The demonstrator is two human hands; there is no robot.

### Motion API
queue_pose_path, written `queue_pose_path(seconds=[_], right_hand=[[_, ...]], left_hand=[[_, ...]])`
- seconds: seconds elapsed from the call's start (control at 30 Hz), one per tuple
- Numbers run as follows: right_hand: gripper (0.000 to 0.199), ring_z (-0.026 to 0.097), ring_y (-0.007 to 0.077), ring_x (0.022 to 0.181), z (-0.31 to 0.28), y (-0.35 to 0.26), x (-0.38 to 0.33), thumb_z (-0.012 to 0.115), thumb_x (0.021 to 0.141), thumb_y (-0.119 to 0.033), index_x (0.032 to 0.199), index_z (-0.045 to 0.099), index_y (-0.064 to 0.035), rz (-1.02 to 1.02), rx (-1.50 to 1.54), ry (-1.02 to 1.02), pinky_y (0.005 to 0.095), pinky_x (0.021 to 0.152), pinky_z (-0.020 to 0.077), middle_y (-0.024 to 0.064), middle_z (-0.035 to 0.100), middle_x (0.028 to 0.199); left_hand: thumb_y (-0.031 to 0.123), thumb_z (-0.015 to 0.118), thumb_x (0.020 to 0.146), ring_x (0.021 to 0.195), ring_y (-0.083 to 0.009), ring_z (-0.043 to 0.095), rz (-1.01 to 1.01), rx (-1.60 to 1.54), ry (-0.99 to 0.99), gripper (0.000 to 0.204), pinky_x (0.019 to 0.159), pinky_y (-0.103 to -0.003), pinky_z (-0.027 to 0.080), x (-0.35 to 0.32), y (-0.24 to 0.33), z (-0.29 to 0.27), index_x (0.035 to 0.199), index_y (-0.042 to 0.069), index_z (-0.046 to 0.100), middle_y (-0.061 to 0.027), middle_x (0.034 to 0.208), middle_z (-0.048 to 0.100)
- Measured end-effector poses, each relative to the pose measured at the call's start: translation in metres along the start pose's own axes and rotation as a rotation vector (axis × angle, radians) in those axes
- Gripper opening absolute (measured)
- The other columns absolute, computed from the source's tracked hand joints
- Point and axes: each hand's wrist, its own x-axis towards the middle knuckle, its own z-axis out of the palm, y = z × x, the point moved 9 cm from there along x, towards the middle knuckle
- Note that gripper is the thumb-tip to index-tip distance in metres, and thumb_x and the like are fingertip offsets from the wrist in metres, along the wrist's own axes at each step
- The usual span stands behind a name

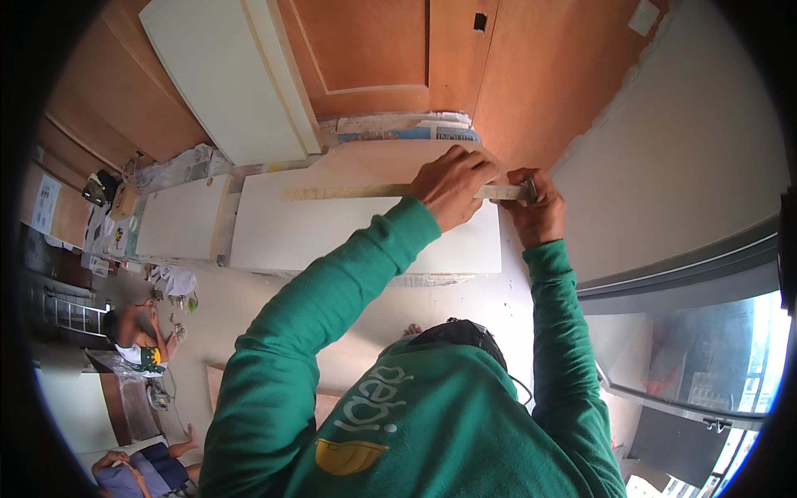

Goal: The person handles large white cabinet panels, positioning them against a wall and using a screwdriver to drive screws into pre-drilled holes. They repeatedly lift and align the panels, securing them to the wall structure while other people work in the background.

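A beige strip of masking tape runs lengthwise over a pale flat panel, along the line between its tan and white areas. My left hand bends over the strip, fingers closed on it near the panel's right end. Just to the right, my right hand grips what looks like the tape roll, seen edge-on. Between the two hands a short length of tape stretches. My left fingertips are partly hidden.
Another white panel lies to the left. A tall white board leans by the brown wooden doors. On the right are a wall and a window. Two other people sit at lower left, one near a white cloth.
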Motion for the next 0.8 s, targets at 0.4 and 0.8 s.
queue_pose_path(seconds=[0.4,0.8], right_hand=[[0.045,0.065,0.0245,0.095,0.012,0.041,-0.111,0.087,0.062,0.006,0.096,0.061,-0.0074,-0.028,-0.302,-0.035,0.033,0.074,0.057,0.0088,0.06,0.114],[0.078,0.067,0.0386,0.107,0.018,0.139,-0.159,0.093,0.064,-0.016,0.129,0.051,-0.0131,0.524,-0.416,-0.127,0.045,0.089,0.0545,0.0157,0.066,0.117]], left_hand=[[0.034,0.076,0.088,0.123,-0.0266,0.048,-0.963,-0.333,0.839,0.052,0.103,-0.041,0.045,-0.251,-0.108,-0.042,0.125,0.003,0.056,-0.0145,0.131,0.05],[0.028,0.066,0.092,0.1,-0.0274,0.061,-1.49,-1.417,0.616,0.031,0.093,-0.047,0.055,-0.367,-0.167,0.071,0.114,0.007,0.059,-0.0086,0.105,0.062]])
